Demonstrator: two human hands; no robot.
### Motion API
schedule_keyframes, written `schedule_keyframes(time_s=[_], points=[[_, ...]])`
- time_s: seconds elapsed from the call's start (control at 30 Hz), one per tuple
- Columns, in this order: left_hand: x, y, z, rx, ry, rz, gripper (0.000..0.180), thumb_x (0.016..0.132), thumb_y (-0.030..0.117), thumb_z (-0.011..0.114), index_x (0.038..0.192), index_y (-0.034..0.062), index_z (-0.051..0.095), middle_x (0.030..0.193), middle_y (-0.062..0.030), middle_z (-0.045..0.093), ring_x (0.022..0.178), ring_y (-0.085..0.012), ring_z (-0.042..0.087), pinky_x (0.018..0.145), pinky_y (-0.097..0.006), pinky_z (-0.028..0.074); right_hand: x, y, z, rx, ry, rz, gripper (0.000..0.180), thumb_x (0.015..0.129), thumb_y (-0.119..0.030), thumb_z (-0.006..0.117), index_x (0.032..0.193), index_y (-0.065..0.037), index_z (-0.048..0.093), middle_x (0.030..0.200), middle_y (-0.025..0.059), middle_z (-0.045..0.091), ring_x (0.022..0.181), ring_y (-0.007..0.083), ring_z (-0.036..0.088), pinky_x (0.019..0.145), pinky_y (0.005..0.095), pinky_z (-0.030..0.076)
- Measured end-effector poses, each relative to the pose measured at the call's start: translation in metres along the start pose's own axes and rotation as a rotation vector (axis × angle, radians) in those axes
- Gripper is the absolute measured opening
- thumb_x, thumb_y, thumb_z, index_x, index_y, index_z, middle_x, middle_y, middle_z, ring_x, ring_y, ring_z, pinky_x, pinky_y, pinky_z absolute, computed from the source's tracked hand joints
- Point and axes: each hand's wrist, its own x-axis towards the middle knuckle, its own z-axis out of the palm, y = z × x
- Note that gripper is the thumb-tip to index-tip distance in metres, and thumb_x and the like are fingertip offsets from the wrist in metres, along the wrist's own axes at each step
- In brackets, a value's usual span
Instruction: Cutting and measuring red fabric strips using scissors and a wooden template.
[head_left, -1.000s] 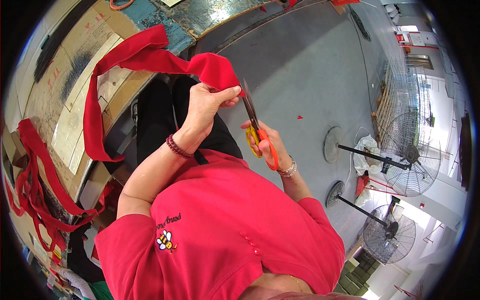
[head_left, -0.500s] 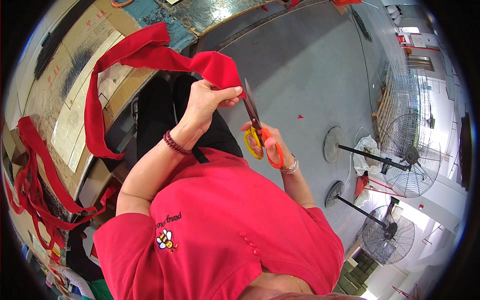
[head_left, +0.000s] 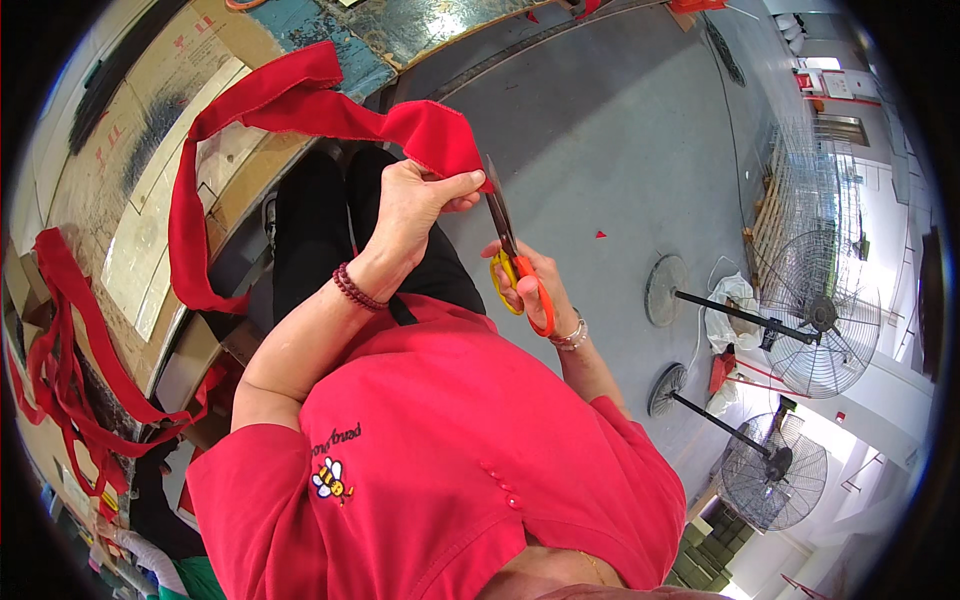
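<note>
A long red fabric strip (head_left: 300, 108) loops from the worktable across to my left hand (head_left: 415, 200). My left thumb and fingers pinch it close to its right end. In my right hand (head_left: 535, 280) is a pair of scissors (head_left: 499, 205) with one yellow and one orange handle; my fingers are through the loops. The blades point up and away, nearly together, right beside the strip's end and my left fingertips. Whether the fabric lies between the blades I cannot tell.
On the left stands a worktable (head_left: 120, 215) covered with cardboard and clear sheet. More red strips (head_left: 75, 350) hang in a tangle at far left. A small red scrap (head_left: 601, 234) lies on the grey floor. Two pedestal fans (head_left: 820, 313) stand at right.
The scissor handles have come closer together and the blades have narrowed beside the strip's end. My left hand and the strip have hardly moved.
</note>
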Motion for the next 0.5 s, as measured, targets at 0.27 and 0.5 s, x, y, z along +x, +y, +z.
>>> schedule_keyframes(time_s=[0.27, 0.5], points=[[0.0002, -0.0029, 0.0007, -0.021, 0.010, -0.005, 0.012, 0.075, 0.008, 0.074, 0.083, 0.0006, 0.067, 0.075, -0.0064, 0.068, 0.063, -0.0109, 0.063, 0.061, -0.023, 0.050, -0.0014, -0.0034, 0.0052, 0.026, 0.016, -0.022, 0.089, 0.076, -0.078, 0.046, 0.108, 0.004, 0.052, 0.065, -0.0057, 0.041, 0.050, 0.0008, 0.035, 0.043, 0.0177, 0.026], [0.0015, -0.0045, 0.0003, -0.029, 0.014, -0.003, 0.013, 0.075, 0.008, 0.075, 0.081, -0.0004, 0.068, 0.073, -0.0069, 0.068, 0.062, -0.0111, 0.063, 0.060, -0.023, 0.050, -0.0002, -0.0034, 0.0063, 0.006, 0.018, -0.074, 0.085, 0.081, -0.076, 0.042, 0.104, 0.005, 0.052, 0.061, -0.0053, 0.040, 0.048, 0.0015, 0.033, 0.043, 0.0187, 0.025]])
